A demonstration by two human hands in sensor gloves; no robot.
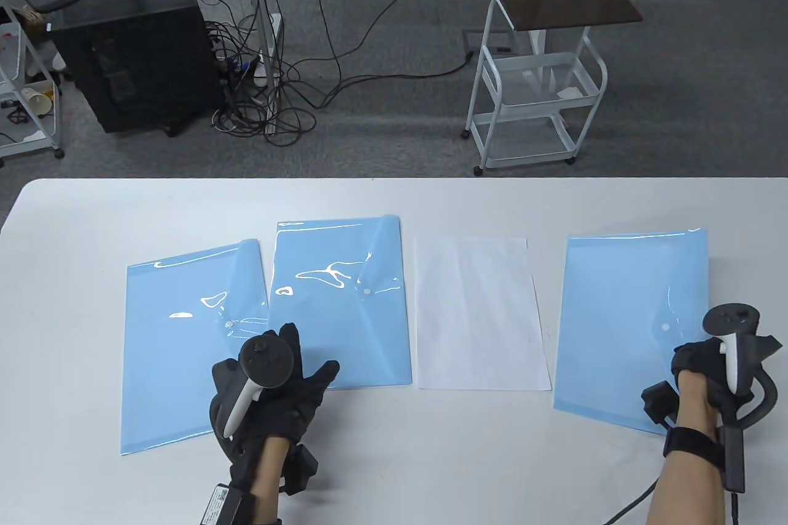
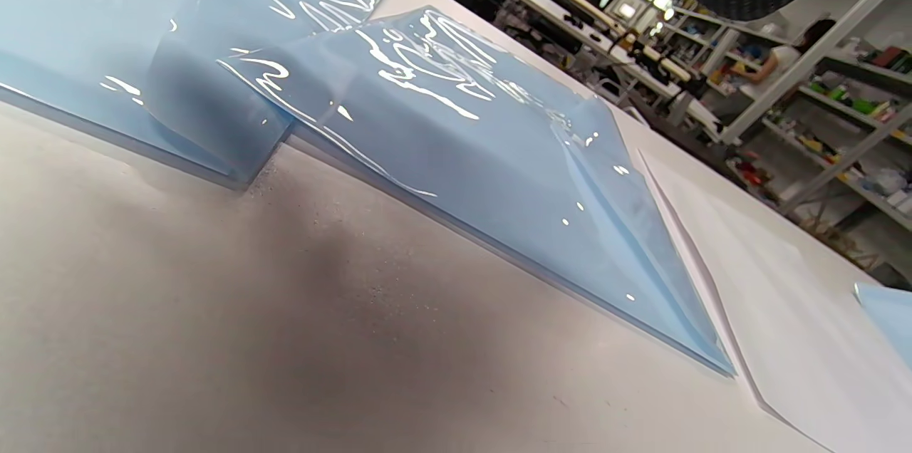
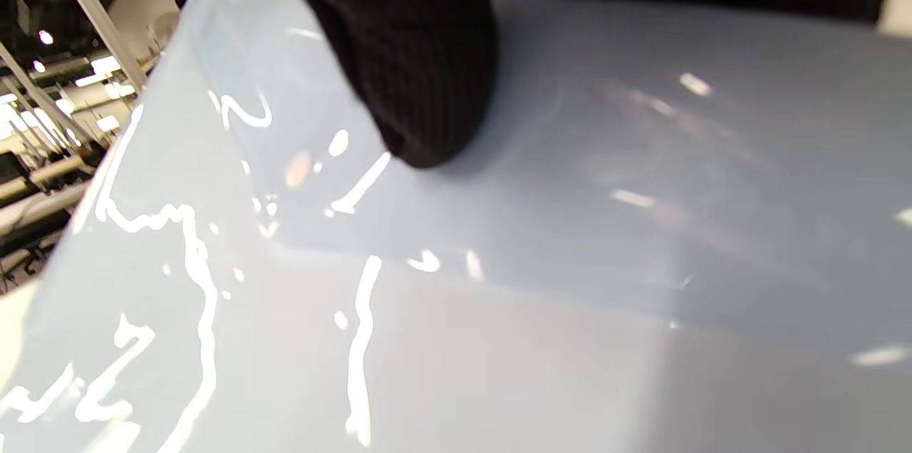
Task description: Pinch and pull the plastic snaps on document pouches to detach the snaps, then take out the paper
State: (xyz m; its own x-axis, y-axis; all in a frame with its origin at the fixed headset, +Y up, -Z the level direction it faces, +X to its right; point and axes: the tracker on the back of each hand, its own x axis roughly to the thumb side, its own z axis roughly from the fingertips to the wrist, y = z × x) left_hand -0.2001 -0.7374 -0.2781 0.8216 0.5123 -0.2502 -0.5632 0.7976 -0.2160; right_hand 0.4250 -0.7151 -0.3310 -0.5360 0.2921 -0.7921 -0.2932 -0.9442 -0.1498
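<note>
Left hand (image 1: 271,377) flat, fingers spread, lower left | right hand (image 1: 708,368) on right pouch (image 1: 622,328), grip indiscernible | paper (image 1: 477,316) centre.

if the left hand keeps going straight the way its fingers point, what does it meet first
Probably the middle pouch: the left hand points up-right over its lower left corner, toward its snap. Height above it is unclear.

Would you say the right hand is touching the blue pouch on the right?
Touching: in the right wrist view a fingertip presses on the right pouch.
</note>
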